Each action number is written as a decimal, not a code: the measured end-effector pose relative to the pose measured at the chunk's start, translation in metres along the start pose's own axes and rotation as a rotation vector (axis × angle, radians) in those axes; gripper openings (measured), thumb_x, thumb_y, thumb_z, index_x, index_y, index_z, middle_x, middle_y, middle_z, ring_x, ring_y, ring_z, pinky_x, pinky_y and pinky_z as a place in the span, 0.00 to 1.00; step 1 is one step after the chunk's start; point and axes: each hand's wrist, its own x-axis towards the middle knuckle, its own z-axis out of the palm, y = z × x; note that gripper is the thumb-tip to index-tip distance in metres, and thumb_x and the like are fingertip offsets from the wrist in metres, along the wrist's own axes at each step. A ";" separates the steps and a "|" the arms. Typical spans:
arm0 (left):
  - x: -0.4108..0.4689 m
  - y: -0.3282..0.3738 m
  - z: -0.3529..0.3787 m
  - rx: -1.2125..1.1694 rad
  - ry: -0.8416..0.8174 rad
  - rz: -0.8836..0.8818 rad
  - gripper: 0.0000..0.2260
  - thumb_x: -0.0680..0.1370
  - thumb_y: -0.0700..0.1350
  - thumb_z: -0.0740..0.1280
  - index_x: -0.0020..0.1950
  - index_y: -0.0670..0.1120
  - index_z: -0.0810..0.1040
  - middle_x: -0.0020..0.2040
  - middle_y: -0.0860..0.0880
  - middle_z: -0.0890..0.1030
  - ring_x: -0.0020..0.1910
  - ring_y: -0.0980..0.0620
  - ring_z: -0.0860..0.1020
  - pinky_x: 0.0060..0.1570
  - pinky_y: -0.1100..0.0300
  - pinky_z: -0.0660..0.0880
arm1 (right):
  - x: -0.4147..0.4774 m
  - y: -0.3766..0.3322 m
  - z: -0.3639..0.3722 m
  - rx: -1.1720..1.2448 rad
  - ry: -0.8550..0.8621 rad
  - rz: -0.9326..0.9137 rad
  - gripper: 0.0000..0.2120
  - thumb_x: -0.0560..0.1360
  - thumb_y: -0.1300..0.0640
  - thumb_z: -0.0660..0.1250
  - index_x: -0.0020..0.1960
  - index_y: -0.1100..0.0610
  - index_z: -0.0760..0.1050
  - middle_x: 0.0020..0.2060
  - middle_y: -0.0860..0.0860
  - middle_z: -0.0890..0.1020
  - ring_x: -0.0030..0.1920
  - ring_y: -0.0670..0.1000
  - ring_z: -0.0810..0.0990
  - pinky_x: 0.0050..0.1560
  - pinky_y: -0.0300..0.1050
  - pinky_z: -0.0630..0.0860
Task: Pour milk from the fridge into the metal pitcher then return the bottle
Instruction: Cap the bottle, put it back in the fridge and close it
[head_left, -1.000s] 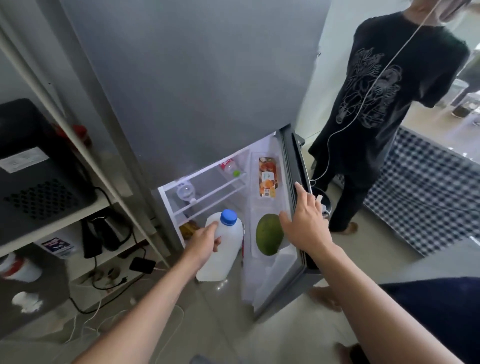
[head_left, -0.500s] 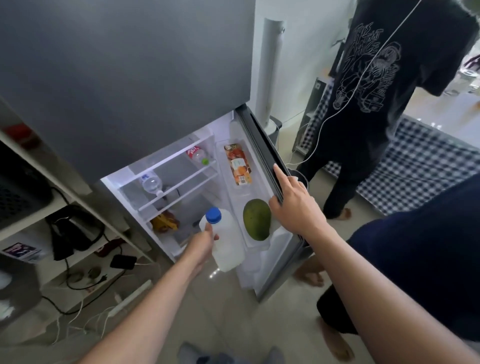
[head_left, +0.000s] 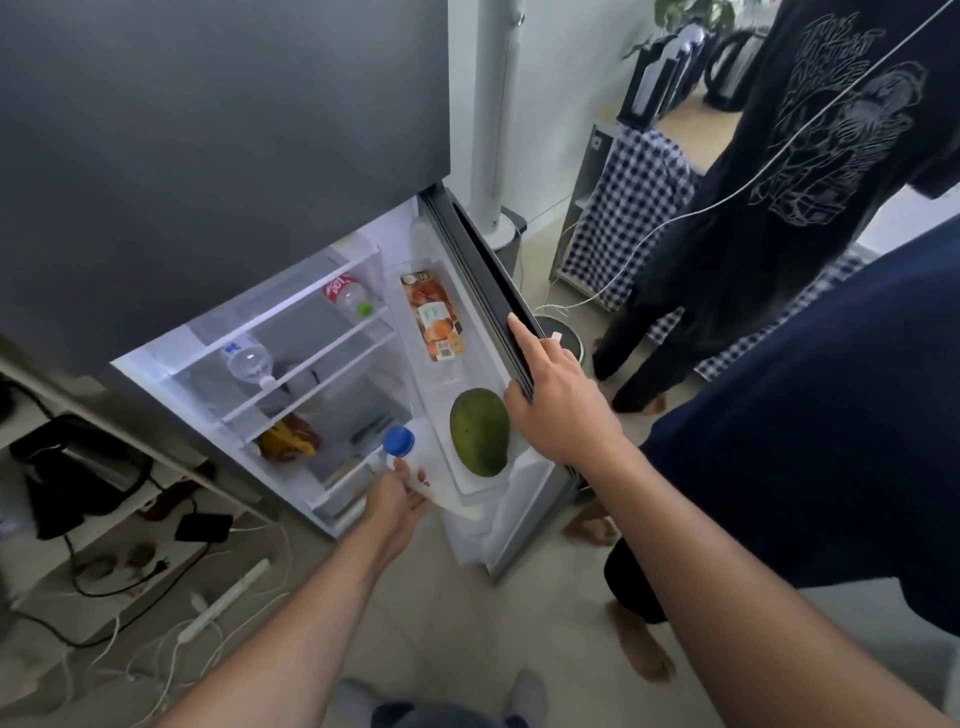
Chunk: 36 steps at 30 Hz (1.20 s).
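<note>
A white plastic milk bottle (head_left: 431, 467) with a blue cap sits low at the fridge's door shelf, tilted, beside a green mango (head_left: 479, 439). My left hand (head_left: 397, 499) grips the bottle from below and behind its neck. My right hand (head_left: 558, 410) rests on the edge of the open lower fridge door (head_left: 483, 270), fingers wrapped around it. The fridge interior (head_left: 291, 364) is lit and open. The metal pitcher is not in view.
An orange juice carton (head_left: 434, 319) lies in the door shelf; small bottles and a yellow bag sit on inner shelves. A person in a black shirt (head_left: 779, 197) stands right of the door. A shelf with cables and a power strip (head_left: 228, 603) is at left.
My left hand has carried the milk bottle lower and closer to the door shelf by the mango. The view has shifted left and nearer. My right hand stays on the door edge.
</note>
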 end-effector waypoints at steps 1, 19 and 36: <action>0.004 -0.002 0.000 0.065 -0.037 0.013 0.15 0.92 0.49 0.56 0.72 0.45 0.78 0.53 0.47 0.84 0.51 0.48 0.83 0.69 0.43 0.77 | 0.000 -0.002 0.000 0.004 -0.001 0.006 0.39 0.88 0.52 0.60 0.92 0.41 0.44 0.83 0.55 0.68 0.84 0.58 0.66 0.75 0.63 0.73; -0.016 0.014 -0.017 0.840 -0.336 0.085 0.21 0.72 0.60 0.71 0.63 0.61 0.86 0.65 0.53 0.86 0.62 0.51 0.83 0.70 0.48 0.76 | 0.007 -0.024 0.026 0.163 0.001 -0.008 0.33 0.91 0.46 0.55 0.92 0.42 0.44 0.90 0.44 0.54 0.89 0.56 0.54 0.85 0.67 0.58; -0.159 0.116 -0.031 0.873 0.005 1.112 0.10 0.89 0.40 0.65 0.64 0.50 0.85 0.63 0.58 0.85 0.66 0.58 0.82 0.65 0.61 0.79 | 0.054 -0.079 0.053 0.097 -0.151 -0.116 0.42 0.89 0.31 0.46 0.91 0.52 0.33 0.91 0.51 0.36 0.90 0.53 0.33 0.90 0.62 0.40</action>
